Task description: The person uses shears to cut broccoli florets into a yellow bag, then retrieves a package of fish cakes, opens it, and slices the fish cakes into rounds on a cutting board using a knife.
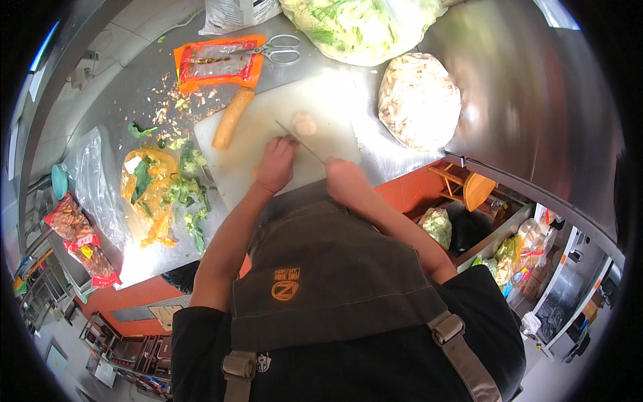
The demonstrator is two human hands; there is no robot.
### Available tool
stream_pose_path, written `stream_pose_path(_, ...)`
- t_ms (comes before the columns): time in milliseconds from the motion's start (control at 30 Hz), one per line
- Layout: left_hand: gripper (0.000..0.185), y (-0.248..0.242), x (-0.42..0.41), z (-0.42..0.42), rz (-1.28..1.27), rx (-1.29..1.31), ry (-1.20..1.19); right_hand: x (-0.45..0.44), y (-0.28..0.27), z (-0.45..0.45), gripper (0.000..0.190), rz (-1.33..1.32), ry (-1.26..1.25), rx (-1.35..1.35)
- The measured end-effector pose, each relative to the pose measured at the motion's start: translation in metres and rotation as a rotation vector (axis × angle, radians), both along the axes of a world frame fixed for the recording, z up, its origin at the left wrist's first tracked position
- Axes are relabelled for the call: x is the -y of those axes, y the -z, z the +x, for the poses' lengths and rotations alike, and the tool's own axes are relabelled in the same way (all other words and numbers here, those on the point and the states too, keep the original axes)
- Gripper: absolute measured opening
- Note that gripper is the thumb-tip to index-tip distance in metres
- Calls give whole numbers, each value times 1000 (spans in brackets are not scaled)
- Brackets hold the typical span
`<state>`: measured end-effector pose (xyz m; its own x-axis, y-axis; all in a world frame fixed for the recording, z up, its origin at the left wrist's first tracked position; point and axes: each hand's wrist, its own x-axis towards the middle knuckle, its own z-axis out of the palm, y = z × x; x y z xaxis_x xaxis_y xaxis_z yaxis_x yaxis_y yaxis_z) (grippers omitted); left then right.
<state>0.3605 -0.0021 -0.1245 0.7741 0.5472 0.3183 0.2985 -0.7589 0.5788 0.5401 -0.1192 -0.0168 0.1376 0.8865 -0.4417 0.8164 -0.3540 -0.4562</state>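
Observation:
A kitchen knife (307, 146) is held by its handle in my right hand (345, 179), its blade slanting across a white cutting board (236, 173). My left hand (278, 163) rests on the board with its fingertips close against the blade; whether they hold a piece of food cannot be told. Just beyond the blade lie pale round slices (304, 123). A long, light brown piece of food (233, 118) lies along the board's far left part, its far end near an orange-edged plastic packet (219, 63). Steel scissors (275, 49) lie partly over that packet.
Broccoli trimmings (189, 188) and a yellow plastic bag (150, 196) lie left of the board, beside a clear plastic bag (98, 186). A bag of cut pale food (419, 102) stands at right. Behind sits a large bag of shredded greens (361, 30). Crumbs are scattered beyond the board.

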Motion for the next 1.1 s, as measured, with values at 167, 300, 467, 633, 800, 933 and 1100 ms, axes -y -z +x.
stream_pose_path(167, 41, -10, -5, -2, -27, 22, 20, -31, 69, -12, 8, 191, 45, 13)
stream_pose_path(300, 47, -23, -5, -16, 60, -153, 67, -39, 81, 1, 10, 174, 49, -5)
stream_pose_path(467, 51, -19, -10, -22, 47, -148, 144, -27, 41, 5, 10, 197, 0, 42)
stream_pose_path(633, 54, -13, -9, -21, 65, -207, 166, -8, 9, -14, 13, 76, 0, 49)
stream_pose_path(800, 57, -16, -9, -22, 30, -220, 145, 7, -9, -12, 11, 28, -16, 38)
stream_pose_path(933, 50, -17, -10, -21, 22, -188, 156, 17, 5, -9, 8, 75, 30, 46)
stream_pose_path(1100, 48, -14, -11, -21, -6, -142, 151, -36, 52, -12, 15, 59, -19, -9)
